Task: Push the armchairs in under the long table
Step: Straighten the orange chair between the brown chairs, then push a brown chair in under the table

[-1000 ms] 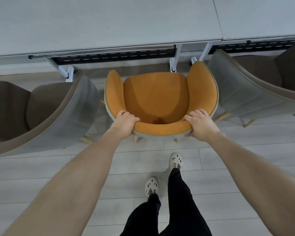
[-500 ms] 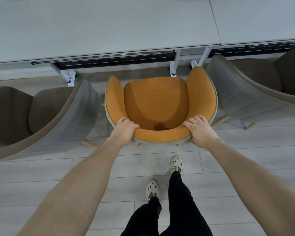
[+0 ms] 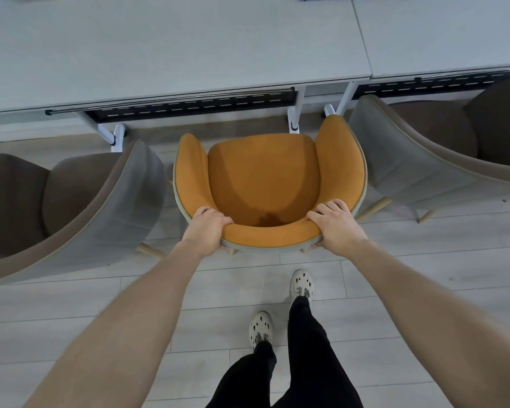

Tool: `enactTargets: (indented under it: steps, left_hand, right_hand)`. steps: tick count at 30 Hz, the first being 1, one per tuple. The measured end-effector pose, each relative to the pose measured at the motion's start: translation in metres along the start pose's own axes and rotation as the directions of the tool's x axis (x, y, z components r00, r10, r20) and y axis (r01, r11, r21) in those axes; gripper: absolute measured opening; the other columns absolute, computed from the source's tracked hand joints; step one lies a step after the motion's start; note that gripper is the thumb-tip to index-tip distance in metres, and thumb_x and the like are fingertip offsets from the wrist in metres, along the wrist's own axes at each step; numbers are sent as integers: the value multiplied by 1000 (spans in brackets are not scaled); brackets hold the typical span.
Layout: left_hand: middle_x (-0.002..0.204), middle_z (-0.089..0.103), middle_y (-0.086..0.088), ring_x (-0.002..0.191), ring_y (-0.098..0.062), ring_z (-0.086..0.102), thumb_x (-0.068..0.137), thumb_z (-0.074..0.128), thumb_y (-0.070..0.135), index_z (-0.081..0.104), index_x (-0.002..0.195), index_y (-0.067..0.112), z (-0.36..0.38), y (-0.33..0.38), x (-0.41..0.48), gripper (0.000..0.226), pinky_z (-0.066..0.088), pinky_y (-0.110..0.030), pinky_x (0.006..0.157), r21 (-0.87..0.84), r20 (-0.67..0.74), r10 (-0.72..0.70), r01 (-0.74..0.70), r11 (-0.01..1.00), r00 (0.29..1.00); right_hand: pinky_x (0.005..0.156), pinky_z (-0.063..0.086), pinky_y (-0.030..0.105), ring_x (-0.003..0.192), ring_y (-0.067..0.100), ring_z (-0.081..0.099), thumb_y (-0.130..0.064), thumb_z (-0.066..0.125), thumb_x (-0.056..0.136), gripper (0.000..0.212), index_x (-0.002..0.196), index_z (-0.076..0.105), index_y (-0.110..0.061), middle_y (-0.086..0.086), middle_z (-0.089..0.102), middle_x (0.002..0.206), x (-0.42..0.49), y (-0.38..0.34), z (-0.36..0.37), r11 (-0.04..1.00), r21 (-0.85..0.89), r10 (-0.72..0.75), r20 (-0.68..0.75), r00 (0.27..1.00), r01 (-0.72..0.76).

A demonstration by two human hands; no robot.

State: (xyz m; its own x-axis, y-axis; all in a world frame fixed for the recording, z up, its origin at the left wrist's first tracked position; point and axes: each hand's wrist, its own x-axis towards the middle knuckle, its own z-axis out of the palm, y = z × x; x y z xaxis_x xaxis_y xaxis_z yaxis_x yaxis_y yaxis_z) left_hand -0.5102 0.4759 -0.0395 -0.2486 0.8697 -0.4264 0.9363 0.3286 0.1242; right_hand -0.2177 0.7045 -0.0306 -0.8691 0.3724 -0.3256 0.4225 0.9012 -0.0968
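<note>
Both forearms are bare, no sleeves showing. Below them, black trousers (image 3: 295,366) and pale perforated clogs (image 3: 301,282) with dark cut-out holes.

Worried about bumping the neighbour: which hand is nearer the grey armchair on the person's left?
Left. The left hand grips the orange armchair's backrest beside that grey armchair; the right hand grips the far corner.

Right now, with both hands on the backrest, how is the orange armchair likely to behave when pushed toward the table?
The orange armchair probably slides rather than rolls: only slim wooden legs show, on smooth plank floor. Gripped high by the left hand and right hand, it might tip forward if a leg catches. Its right arm could bump the white table leg.
</note>
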Motion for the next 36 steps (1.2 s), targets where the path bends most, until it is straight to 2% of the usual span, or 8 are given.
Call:
enactTargets:
  steps: [17,23,26,29,32,36]
  left_hand:
    - [130,74,9,128,-20,60,73,98,37,71,136,35,-3,3,-3,69,24,-44,129,7,2,-16,16,1000,1000]
    - [140,69,7,135,-20,57,70,99,42,64,144,31,-12,4,-2,82,22,-46,131,28,74,-17,15,999,997]
    - [147,63,4,141,-22,54,73,93,55,56,152,28,-22,15,-8,92,23,-48,131,44,123,-9,4,999,992]
    - [143,64,6,135,-21,57,71,82,73,53,153,28,-39,35,-13,98,35,-45,123,-23,160,7,-3,1000,987]
    - [138,67,12,126,-14,63,70,77,83,58,148,33,-61,71,-10,95,50,-38,108,-197,160,90,-57,979,983]
    - [147,65,11,132,-14,62,79,78,74,60,146,34,-92,133,11,80,54,-40,110,-313,69,128,-100,945,989]
  right_hand:
    - [124,31,49,122,26,59,-65,89,74,72,132,63,-31,-3,64,121,4,3,2,1000,-3,-9,-11,1000,9]
    - [126,30,47,124,26,59,-64,89,72,75,133,63,-29,-3,66,124,6,-1,-3,1000,-24,1,2,1000,-1]
    - [131,25,47,133,25,57,-54,88,76,74,139,62,-25,-1,66,134,-2,-7,-11,999,-34,18,7,1000,-18]
    - [134,21,48,153,25,43,-38,84,85,76,152,54,-21,1,55,157,-27,-12,-25,999,21,46,-17,999,-46]
    - [132,27,49,161,22,32,-35,78,93,78,162,43,-24,-2,40,171,-68,-2,-36,983,119,144,-62,988,-136]
    - [126,34,44,158,23,36,-37,69,99,63,156,47,-22,0,39,171,-125,49,-38,942,170,293,11,956,-290]
